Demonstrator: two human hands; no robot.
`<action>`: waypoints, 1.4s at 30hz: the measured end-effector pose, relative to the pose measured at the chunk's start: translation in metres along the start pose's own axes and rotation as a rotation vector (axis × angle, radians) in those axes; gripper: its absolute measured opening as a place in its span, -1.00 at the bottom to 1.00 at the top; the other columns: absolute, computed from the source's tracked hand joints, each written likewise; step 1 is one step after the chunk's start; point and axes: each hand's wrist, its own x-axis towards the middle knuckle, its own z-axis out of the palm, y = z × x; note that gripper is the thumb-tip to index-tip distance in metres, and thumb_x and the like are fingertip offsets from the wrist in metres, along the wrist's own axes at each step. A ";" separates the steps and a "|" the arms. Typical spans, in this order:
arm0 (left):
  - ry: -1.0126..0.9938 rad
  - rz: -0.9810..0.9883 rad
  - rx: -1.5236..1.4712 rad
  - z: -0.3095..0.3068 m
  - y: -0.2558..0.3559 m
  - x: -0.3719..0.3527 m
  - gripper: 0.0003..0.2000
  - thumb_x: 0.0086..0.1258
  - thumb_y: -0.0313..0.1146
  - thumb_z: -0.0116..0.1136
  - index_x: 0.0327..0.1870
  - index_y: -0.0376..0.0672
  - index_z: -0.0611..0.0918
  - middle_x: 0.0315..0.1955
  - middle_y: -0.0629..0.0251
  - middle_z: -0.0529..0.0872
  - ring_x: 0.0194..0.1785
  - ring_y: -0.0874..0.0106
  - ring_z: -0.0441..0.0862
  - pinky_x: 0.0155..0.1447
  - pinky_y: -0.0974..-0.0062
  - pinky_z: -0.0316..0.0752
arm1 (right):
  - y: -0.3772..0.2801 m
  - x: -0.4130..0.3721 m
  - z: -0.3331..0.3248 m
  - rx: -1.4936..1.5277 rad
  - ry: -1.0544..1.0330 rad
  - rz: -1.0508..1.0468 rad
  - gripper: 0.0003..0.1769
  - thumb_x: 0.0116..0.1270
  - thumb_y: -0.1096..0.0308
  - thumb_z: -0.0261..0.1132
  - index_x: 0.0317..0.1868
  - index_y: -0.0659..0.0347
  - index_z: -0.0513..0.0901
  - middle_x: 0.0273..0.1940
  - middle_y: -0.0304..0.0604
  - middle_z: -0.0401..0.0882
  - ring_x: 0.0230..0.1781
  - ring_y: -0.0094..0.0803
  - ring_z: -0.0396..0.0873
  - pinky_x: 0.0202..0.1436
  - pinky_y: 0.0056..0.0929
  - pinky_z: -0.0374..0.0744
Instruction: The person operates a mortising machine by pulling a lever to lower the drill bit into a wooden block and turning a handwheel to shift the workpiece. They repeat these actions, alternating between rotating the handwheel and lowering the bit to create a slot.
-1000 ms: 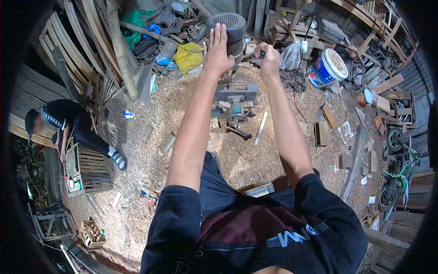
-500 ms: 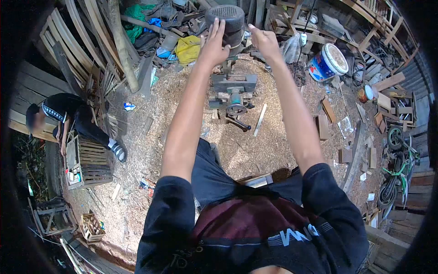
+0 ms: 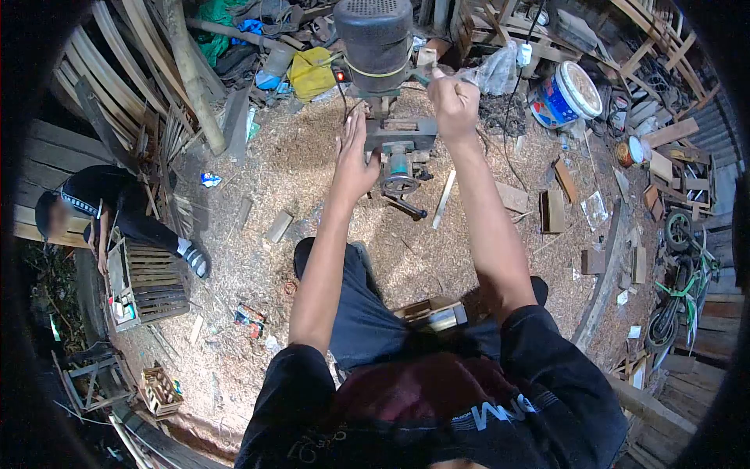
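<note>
Far left: person crouches over crate, well apart from the work. Left hand open, fingers spread, beside machine, which stands mid-frame on sawdust floor; touching its bed or just above, cannot tell. Motor on top, ahead of both hands. Machine looks heavy, rigid, cast metal; unlikely to shift. Best held by lever or handwheel, not motor housing. Right hand closed in fist on thin lever at machine's right side. Bucket further right.
</note>
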 end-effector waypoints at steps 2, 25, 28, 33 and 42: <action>0.009 -0.019 -0.021 0.008 -0.006 -0.009 -0.21 0.27 -0.50 0.17 0.55 -0.21 0.09 0.52 0.00 0.14 0.59 0.08 0.02 0.57 -0.03 -0.11 | -0.008 -0.011 0.003 0.026 0.012 0.026 -0.51 0.45 0.43 0.09 -0.72 0.23 0.28 -0.69 -0.42 0.21 -0.63 -0.63 0.10 -0.54 -0.46 0.08; 0.168 -0.044 -0.266 0.029 -0.025 -0.020 -0.62 0.31 -0.58 0.12 0.16 -0.19 0.63 0.06 -0.02 0.69 0.18 0.11 0.64 0.26 0.28 0.48 | 0.004 -0.015 0.007 0.010 0.073 -0.123 -0.44 0.61 0.24 -0.08 -0.66 0.24 0.26 -0.65 -0.20 0.27 -0.58 -0.42 0.21 -0.39 -0.37 0.26; 0.226 -0.076 -0.225 0.030 -0.030 -0.019 -0.68 0.28 -0.48 0.14 0.06 -0.28 0.63 -0.08 -0.10 0.71 0.04 0.00 0.67 0.14 0.21 0.53 | -0.015 0.009 0.027 -0.068 0.236 -0.135 -0.47 0.63 0.12 -0.12 -0.48 0.30 0.40 -0.54 -0.15 0.36 -0.49 -0.37 0.29 -0.30 -0.34 0.34; 0.125 -0.144 -0.179 0.046 -0.053 -0.019 -0.67 0.26 -0.38 0.16 0.02 -0.32 0.62 -0.14 -0.21 0.70 -0.01 -0.10 0.65 0.10 0.13 0.54 | -0.004 0.050 0.029 -0.374 0.372 -0.278 -0.49 0.61 0.02 -0.03 -0.01 0.36 0.59 -0.22 -0.18 0.62 -0.10 -0.45 0.53 0.08 -0.46 0.46; -0.270 -0.123 -0.056 0.164 -0.120 -0.069 -0.43 0.38 -0.34 0.09 0.39 -0.35 0.32 0.36 -0.24 0.31 0.43 -0.15 0.25 0.46 0.16 0.27 | 0.259 -0.224 -0.108 -0.667 0.157 0.810 -0.71 0.37 0.20 0.26 -0.30 0.32 0.59 -0.54 -0.23 0.52 -0.54 -0.42 0.47 -0.46 -0.31 0.46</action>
